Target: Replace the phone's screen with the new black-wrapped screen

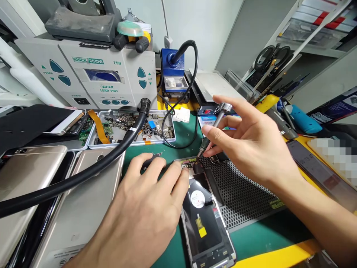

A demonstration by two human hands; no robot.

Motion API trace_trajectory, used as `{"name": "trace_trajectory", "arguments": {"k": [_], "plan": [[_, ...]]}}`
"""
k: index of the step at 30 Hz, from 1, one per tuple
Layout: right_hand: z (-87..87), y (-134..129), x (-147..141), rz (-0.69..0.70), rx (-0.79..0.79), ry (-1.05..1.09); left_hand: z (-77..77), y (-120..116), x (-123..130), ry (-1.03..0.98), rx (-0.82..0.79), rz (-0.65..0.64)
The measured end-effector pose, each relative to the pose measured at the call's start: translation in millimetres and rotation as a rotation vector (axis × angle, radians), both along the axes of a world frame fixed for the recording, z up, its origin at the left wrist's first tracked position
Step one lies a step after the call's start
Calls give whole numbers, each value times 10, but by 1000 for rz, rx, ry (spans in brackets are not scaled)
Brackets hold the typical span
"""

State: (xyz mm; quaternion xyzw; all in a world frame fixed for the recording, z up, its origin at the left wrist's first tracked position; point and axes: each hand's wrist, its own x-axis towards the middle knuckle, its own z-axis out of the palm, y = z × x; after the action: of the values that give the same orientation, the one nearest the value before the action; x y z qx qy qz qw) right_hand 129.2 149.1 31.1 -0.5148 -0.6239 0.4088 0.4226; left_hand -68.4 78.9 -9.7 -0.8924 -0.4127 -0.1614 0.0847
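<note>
The big gray machine [92, 87] stands beyond the left hand. A black mat with holes [242, 193] lies under the right arm. The two hands are apart from each other. The left hand [154, 195] lies with its back up and its fingers bent, and the tips near its thumb side touch the phone. The right hand [248, 137] pinches a screwdriver between thumb and fingers.

The opened phone [210, 219] lies just right of the left hand and to the left of the right wrist. Its long way runs out from the body, with the far end leaning a bit left. The left hand is nearer to it. The screwdriver [218, 121] slants down to that far end.

The left thumb is hidden, so I cannot tell if that hand grips the phone. The left hand covers part of the phone's side. The screwdriver's tip [199, 155] is tiny, and I cannot tell if it touches a screw.
</note>
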Motion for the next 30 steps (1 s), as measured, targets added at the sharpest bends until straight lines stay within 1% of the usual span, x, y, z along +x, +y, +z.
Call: {"name": "trace_trajectory", "arguments": {"k": [12, 18, 30], "plan": [[-81, 44, 3, 25, 29, 4, -13, -24, -23, 8, 29, -13], [-80, 53, 7, 16, 10, -33, -8, -3, -7, 11, 26, -19], [-58, 50, -8, 7, -19, -26, -24, 1, 3, 3, 44, -9]]}}
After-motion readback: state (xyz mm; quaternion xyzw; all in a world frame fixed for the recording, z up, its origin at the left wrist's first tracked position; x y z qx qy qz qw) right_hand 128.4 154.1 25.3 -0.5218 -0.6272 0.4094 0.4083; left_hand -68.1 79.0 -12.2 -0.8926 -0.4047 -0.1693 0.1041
